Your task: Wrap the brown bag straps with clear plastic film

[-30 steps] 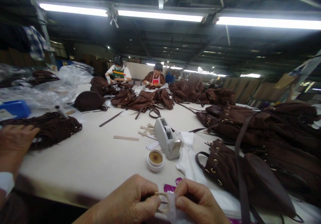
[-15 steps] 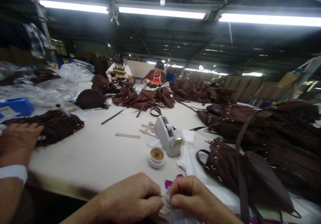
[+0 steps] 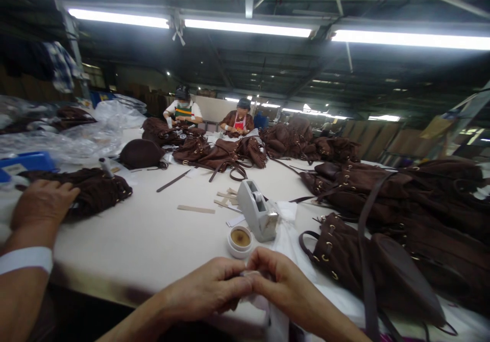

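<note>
My left hand [image 3: 209, 288] and my right hand [image 3: 273, 275] meet at the bottom centre, just in front of the table's edge. Both are closed, fingertips pinching a small piece of thin whitish, see-through material [image 3: 258, 300] between them. Its exact shape is partly hidden by the fingers. Just beyond the fingertips stands a round white container [image 3: 240, 241] with a brown-yellow centre. Behind it is a grey tape dispenser [image 3: 256, 212], beside white cloth or paper [image 3: 285, 229].
Another person's hand [image 3: 42, 204] rests on a dark brown bag [image 3: 95, 191] at left. Brown bags [image 3: 383, 260] crowd the right. Tan strips [image 3: 196, 209] and a dark strip [image 3: 173, 180] lie mid-table. Two people [image 3: 184, 108] work at the far side.
Both my hands have risen slightly and come closer together, still pinching the whitish material. The other person's hand on the left has moved right, further into view.
</note>
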Available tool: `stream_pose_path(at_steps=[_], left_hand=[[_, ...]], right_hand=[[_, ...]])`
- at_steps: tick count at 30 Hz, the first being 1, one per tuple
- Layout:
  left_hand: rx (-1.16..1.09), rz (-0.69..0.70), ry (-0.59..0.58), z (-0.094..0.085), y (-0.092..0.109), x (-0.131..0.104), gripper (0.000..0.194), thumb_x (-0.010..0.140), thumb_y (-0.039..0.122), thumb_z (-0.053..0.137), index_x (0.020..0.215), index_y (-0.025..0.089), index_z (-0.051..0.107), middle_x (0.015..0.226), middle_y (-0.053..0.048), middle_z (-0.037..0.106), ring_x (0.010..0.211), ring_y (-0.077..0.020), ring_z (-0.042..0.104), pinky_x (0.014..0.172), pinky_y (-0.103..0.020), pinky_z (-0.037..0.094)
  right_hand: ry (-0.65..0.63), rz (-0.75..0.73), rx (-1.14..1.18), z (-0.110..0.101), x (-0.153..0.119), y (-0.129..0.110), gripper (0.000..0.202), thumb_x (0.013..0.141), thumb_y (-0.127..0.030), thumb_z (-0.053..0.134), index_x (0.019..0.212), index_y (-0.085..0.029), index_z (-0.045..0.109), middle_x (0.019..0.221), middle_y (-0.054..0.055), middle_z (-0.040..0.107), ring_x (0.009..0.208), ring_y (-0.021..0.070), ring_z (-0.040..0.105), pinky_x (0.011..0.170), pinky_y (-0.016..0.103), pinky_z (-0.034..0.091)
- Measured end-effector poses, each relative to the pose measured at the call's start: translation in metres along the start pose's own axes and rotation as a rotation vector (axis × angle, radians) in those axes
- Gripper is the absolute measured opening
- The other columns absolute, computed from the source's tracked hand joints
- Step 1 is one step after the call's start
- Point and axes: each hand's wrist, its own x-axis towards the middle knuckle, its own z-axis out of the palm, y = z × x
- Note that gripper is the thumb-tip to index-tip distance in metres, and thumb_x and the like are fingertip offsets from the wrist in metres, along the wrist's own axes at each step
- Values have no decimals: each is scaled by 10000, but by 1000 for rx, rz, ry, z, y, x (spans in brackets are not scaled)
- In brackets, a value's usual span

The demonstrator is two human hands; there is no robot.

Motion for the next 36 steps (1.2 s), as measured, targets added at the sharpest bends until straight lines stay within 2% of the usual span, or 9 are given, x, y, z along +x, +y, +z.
stream_pose_path(at_steps=[3,5,11,14,18,22,29,33,36], left_hand=[[-92,-50,51,-3,-10,-2,131,811,311,511,818,182,531,622,73,377,522,-89,300,484,-229,225],[-98,-69,100,-2,-13,-3,119,773,303,505,786,184,504,611,69,393,530,-92,328,488,-229,234],[-14,-10,64,2,-9,-9,126,690,217,499,812,184,509,685,48,450,617,-112,385,535,-233,282],[70,41,105,-2,-12,-18,178,682,175,540,859,180,560,758,45,479,708,-120,427,599,-220,316],[60,-77,164,-5,-28,-27,119,800,234,443,834,179,543,642,53,494,552,-105,401,505,-222,282],[126,-39,238,-1,-38,-31,129,838,240,436,771,183,530,632,45,504,562,-104,411,504,-211,282],[183,-11,317,0,-33,-32,180,860,312,453,736,190,501,626,53,446,601,-118,394,541,-230,286],[118,-15,325,1,-34,-32,163,815,300,470,712,180,511,608,51,420,580,-108,370,507,-226,261],[-96,-17,265,4,-39,-30,201,773,301,500,891,166,592,514,85,390,447,-85,318,424,-220,207]], right_hand=[[-87,48,146,-6,1,-6,300,803,-410,648,978,-174,585,732,-29,566,640,118,465,571,222,338],[-168,23,170,-11,2,-10,271,784,-373,672,937,-161,601,798,-16,586,698,120,478,630,222,360],[-280,13,-210,-20,13,-21,86,781,-227,610,762,-148,637,616,-53,463,593,99,386,522,225,269],[-315,8,-265,-28,19,-28,101,780,-236,611,752,-144,644,602,-50,473,575,98,402,500,219,274],[-329,19,-325,-36,26,-34,122,770,-250,649,768,-137,694,586,-54,488,550,88,399,483,206,267],[-406,5,-401,-31,34,-38,116,716,-218,725,805,-157,769,560,-58,516,537,84,405,470,193,261],[-506,-64,-402,-23,48,-42,189,701,-258,762,870,-186,807,597,-39,581,562,96,463,484,177,314],[-542,-31,-352,-20,52,-40,206,721,-230,734,908,-188,811,633,-20,638,595,105,517,548,181,379],[-585,-39,-343,-17,55,-37,229,722,-231,728,932,-186,807,668,-9,675,612,109,557,584,185,412]])
